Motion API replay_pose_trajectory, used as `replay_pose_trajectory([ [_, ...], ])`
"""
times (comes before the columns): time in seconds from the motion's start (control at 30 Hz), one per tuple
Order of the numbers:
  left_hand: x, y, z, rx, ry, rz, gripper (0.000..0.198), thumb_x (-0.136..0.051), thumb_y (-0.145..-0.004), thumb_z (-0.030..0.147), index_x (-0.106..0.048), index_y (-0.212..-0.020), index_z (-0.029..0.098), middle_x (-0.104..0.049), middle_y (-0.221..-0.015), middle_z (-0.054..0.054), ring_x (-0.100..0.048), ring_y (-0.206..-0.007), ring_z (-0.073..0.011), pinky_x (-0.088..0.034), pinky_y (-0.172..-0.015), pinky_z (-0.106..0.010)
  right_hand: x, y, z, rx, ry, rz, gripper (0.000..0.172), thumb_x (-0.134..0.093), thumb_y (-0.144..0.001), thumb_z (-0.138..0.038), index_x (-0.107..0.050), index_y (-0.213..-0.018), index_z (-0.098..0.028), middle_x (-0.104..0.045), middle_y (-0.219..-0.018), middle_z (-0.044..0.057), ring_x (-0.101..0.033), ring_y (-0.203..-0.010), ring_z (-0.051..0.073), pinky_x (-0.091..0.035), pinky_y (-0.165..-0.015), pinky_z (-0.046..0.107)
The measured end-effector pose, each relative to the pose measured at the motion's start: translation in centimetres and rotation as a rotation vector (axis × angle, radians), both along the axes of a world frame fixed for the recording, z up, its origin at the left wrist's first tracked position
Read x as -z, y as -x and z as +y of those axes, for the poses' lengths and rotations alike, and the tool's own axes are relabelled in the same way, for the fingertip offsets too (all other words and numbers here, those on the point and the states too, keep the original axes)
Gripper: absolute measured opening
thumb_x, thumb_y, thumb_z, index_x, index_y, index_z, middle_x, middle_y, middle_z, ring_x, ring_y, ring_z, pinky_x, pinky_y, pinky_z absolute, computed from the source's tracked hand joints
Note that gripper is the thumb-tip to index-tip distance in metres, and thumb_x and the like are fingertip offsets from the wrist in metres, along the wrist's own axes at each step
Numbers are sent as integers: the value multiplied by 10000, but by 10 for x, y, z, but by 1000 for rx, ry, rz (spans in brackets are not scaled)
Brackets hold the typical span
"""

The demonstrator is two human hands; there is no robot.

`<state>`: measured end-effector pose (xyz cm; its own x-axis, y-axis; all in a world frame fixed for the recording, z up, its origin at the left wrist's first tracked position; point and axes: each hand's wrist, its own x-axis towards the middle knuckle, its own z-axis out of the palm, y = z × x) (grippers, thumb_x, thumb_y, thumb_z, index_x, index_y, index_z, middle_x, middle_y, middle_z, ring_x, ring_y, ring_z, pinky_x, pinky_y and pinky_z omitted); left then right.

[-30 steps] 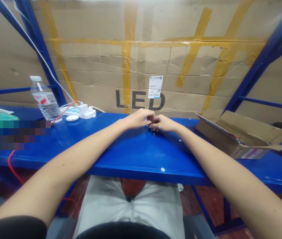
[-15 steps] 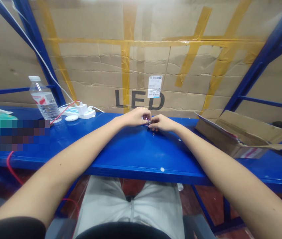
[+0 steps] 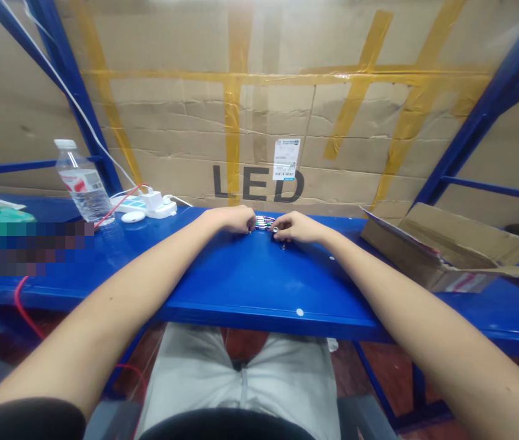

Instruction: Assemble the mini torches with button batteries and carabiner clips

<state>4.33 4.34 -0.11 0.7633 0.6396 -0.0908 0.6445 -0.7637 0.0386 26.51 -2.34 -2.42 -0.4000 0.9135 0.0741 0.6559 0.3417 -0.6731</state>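
Note:
Near the back of the blue table (image 3: pixel 250 275), a cluster of small, shiny, multicoloured metallic pieces (image 3: pixel 265 222) lies between my two hands. My left hand (image 3: pixel 239 219) is at the cluster's left end with its fingers curled down to the tabletop; a tiny glint shows at the fingertips, too small to name. From the right, my right hand (image 3: pixel 297 227) pinches a small silvery ring-shaped piece (image 3: pixel 275 230). Just below those fingers a tiny shiny metal piece (image 3: pixel 283 247) rests on the table.
At the left stand a water bottle (image 3: pixel 83 186) and a white power strip (image 3: pixel 161 209) with plugs, beside a round white object (image 3: pixel 133 217). An open cardboard box (image 3: pixel 452 244) sits at the right. A large taped cardboard panel (image 3: pixel 186 134) rises behind the table.
My left hand has moved left, away from my right hand, uncovering the shiny cluster between them. My right hand stays nearly in place with the ring-shaped piece.

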Motion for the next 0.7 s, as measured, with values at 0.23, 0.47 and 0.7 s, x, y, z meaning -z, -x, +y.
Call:
replay_pose_trajectory([
  [0.23,5,-3,6,9,24,-24,241,-592,-719,162,-737,-911,164,-728,-823,-69,-617,-673,-164,-405,-612,-254,4,1,2,-50,4,7,221,-679,-748,-294,-680,-903,-136,-674,-766,42,-596,-626,146,-476,-600,279],
  [0.47,3,-1,1,-29,80,-77,263,-610,-654,185,-712,-896,172,-713,-796,-47,-599,-660,-162,-407,-614,-258,4,1,2,-35,-4,1,174,-657,-774,-292,-659,-865,-143,-660,-737,37,-593,-615,146,-470,-580,276],
  [0.7,7,-5,4,16,229,-151,226,-616,-634,173,-669,-853,182,-656,-698,-5,-590,-624,-152,-394,-577,-248,2,3,0,19,-17,-6,121,-651,-779,-276,-619,-800,-162,-644,-679,17,-575,-582,133,-445,-551,261],
])
